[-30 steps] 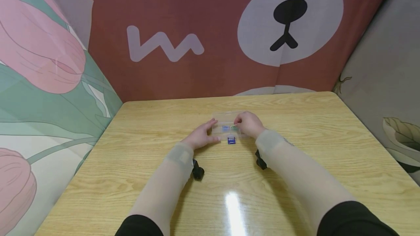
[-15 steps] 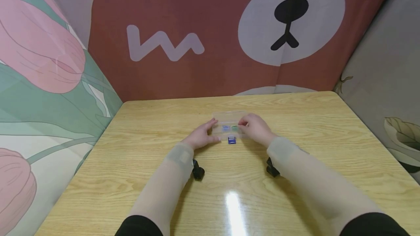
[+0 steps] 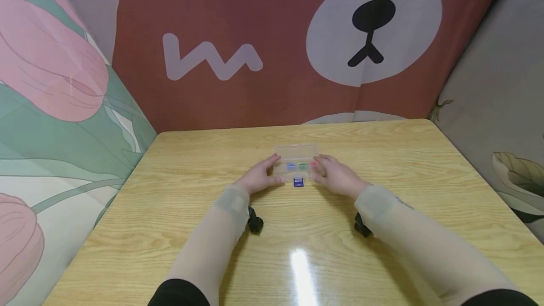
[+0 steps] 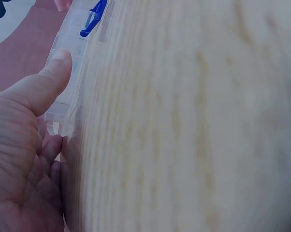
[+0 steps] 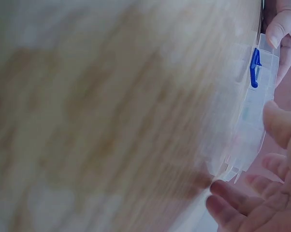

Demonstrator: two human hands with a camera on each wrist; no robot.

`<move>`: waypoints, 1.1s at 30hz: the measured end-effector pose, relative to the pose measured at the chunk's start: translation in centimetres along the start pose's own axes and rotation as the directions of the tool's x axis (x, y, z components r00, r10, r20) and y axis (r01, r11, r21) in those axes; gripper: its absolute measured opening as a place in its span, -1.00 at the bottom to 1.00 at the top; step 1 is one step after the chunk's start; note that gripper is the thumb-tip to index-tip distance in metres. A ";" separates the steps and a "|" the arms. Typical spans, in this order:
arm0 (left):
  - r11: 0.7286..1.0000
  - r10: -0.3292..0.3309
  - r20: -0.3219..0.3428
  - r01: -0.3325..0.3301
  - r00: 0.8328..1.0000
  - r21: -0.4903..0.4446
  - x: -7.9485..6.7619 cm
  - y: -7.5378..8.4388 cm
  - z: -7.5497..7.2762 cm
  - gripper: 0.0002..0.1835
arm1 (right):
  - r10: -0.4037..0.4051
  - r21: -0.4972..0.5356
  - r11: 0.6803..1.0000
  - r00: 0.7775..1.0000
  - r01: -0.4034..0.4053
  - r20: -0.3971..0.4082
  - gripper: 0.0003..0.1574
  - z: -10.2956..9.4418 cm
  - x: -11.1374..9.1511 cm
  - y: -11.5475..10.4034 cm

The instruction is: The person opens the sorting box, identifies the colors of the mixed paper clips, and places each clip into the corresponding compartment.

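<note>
A clear plastic compartment box point(image 3: 282, 174) stands on the table with its clear lid point(image 3: 295, 149) raised at the back. In its compartments lie small blue pieces point(image 3: 291, 166) and green pieces point(image 3: 302, 166); a pinkish-red patch shows near the right end. A blue latch point(image 3: 299, 182) hangs at the box's front. My left hand point(image 3: 258, 176) holds the left end, thumb at the front and fingers round the side, as the left wrist view point(image 4: 27, 135) also shows. My right hand point(image 3: 337, 176) is at the right end, fingers loosely spread, thumb by the front edge; firm contact is unclear.
The wooden table point(image 3: 204, 155) reaches back to a wall cloth point(image 3: 280, 98) printed with a bear. A flowered cloth point(image 3: 63, 155) hangs at the left and a greyish one point(image 3: 497, 84) at the right. Black wrist cameras point(image 3: 255, 222) sit under both wrists.
My right hand has drawn back from above the right compartments, its pinched fingers have opened, and it now lies at the box's right end. The left hand and the box have stayed put.
</note>
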State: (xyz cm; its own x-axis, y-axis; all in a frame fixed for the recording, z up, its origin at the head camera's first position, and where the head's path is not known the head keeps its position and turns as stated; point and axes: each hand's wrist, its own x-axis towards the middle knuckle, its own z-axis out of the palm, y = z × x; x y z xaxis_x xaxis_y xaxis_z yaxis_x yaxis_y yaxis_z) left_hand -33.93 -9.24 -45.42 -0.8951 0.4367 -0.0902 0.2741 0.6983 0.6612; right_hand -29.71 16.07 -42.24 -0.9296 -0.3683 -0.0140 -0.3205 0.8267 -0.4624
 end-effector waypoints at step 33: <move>0.996 0.052 0.038 -0.055 0.998 0.069 -0.9 0.5 -0.7 -0.13 | 0.034 -0.078 0.996 0.999 -0.033 0.008 -0.55 0.2 0.1 -0.3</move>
State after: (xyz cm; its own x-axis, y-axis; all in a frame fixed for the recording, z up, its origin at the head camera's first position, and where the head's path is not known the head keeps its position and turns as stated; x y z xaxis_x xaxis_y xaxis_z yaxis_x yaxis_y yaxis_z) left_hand -33.24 -9.66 -44.47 -0.8654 0.4940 -0.0839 0.3463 0.7108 0.6123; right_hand -29.65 15.69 -42.26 -0.9384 -0.3434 -0.0374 -0.3026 0.8693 -0.3909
